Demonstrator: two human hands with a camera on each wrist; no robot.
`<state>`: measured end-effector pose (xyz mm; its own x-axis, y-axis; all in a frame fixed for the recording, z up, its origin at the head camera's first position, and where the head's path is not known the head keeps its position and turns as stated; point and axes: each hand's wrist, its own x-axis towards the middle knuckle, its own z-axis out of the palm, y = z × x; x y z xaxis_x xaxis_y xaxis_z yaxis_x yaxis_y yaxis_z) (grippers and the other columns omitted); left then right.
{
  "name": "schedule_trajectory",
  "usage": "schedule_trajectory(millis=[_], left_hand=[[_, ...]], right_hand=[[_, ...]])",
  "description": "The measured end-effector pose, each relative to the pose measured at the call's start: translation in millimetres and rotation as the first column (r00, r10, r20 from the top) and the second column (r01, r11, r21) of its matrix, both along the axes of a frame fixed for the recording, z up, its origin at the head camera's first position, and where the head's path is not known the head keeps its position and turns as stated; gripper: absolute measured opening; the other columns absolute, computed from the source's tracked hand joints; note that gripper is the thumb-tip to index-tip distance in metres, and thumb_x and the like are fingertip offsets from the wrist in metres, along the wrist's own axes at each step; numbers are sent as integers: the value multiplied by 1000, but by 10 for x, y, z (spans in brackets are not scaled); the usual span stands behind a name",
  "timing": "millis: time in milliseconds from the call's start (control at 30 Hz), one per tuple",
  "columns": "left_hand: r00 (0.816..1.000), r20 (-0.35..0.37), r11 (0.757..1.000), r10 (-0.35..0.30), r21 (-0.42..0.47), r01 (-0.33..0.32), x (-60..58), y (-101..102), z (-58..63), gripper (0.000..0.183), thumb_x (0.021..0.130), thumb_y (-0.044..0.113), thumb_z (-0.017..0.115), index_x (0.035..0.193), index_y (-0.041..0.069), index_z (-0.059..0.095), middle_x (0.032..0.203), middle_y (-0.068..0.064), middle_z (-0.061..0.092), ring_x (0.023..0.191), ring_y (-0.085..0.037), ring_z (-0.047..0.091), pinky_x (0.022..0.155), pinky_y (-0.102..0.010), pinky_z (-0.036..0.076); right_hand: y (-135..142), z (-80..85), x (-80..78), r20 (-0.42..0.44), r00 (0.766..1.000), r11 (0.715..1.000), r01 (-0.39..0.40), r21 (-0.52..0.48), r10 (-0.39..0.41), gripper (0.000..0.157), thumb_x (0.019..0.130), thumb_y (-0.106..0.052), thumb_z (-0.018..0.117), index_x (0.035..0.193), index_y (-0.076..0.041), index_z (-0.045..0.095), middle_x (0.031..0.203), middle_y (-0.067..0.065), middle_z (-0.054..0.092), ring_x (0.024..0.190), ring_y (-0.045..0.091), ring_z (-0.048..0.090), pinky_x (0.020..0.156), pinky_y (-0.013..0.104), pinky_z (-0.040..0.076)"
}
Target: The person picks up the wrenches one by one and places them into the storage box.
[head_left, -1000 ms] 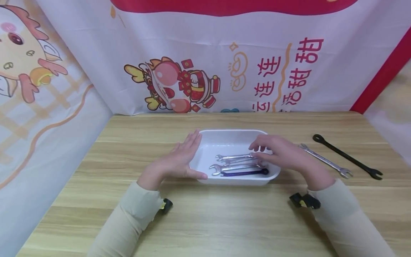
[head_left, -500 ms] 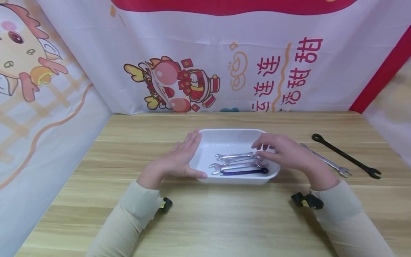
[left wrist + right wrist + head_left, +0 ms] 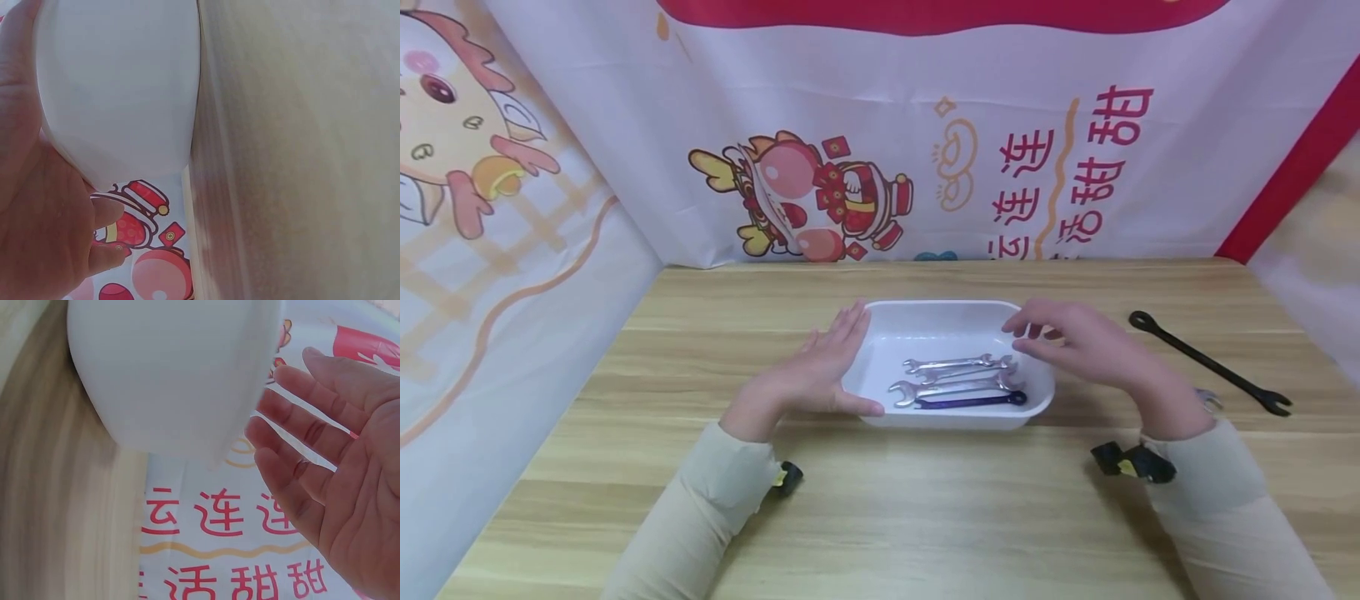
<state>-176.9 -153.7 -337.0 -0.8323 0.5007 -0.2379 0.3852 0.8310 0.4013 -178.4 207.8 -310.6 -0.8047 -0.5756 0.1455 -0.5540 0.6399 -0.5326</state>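
A white tray (image 3: 946,422) stands mid-table with several wrenches lying side by side in its front half. Three are silver, among them a large open-ended wrench (image 3: 951,388); in front of them lies a dark purple wrench (image 3: 970,403). My left hand (image 3: 812,375) rests against the tray's left end, fingers straight along the rim and thumb at the front corner. Over the right rim, my right hand (image 3: 1086,346) hovers with loosely bent fingers and nothing in them. The right wrist view shows those fingers spread beside the white wall (image 3: 169,375) of the tray.
On the table right of the tray lies a long black wrench (image 3: 1210,360). Closer in, a silver wrench (image 3: 1208,397) is mostly hidden beneath my right forearm. A printed cloth (image 3: 955,167) hangs behind the table's back edge.
My right hand has drawn back up and rightward from the wrench ends to the tray's right rim, now covering most of the silver wrench outside. My left hand has stayed put.
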Motion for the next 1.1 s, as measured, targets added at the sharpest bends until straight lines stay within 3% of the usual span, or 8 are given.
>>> schedule_trajectory(millis=[367, 733, 933, 1000, 1100], left_hand=[[1000, 4, 1000, 12, 0, -12, 14, -2, -5, 135, 68, 77, 70, 159, 22, -13, 166, 9, -22, 156, -22, -14, 123, -61, 1], [1000, 3, 1000, 7, 2, -7, 10, -2, -9, 135, 68, 77, 71, 159, 23, -14, 166, 9, -22, 156, -22, -15, 123, -61, 2], [1000, 15, 1000, 9, 17, -9, 12, 2, -4, 134, 70, 74, 72, 159, 21, -13, 167, 6, -21, 155, -21, -15, 123, -61, 1], [1000, 16, 1000, 8, 23, -9, 7, 3, -6, 133, 71, 73, 73, 159, 20, -12, 167, 5, -21, 156, -21, -15, 123, -62, 1], [1000, 18, 1000, 9, 22, -10, -1, 3, -10, 133, 71, 72, 73, 159, 20, -12, 166, 5, -21, 155, -21, -16, 123, -62, 1]], right_hand=[[164, 183, 66, 10, 998, 998, 66, -3, -66, 25, 97, -24, 64, 119, -13, 68, 110, 3, 69, 100, 18, 61, 90, 51, 57], [378, 218, 60, -109, 986, 992, 128, -13, -128, 24, 95, -17, 67, 119, -14, 69, 109, 1, 71, 93, 3, 57, 86, 43, 58], [469, 235, 47, -109, 982, 988, 151, -16, -152, 28, 94, -18, 69, 122, -12, 69, 110, 4, 71, 93, -3, 53, 87, 51, 57], [499, 234, 41, -118, 980, 987, 162, -9, -162, 28, 93, -18, 70, 121, -12, 69, 110, 4, 72, 92, -4, 53, 87, 45, 58], [543, 233, 35, -129, 976, 984, 177, -6, -176, 29, 92, -17, 71, 121, -13, 70, 108, 2, 72, 91, -4, 54, 82, 25, 56]])
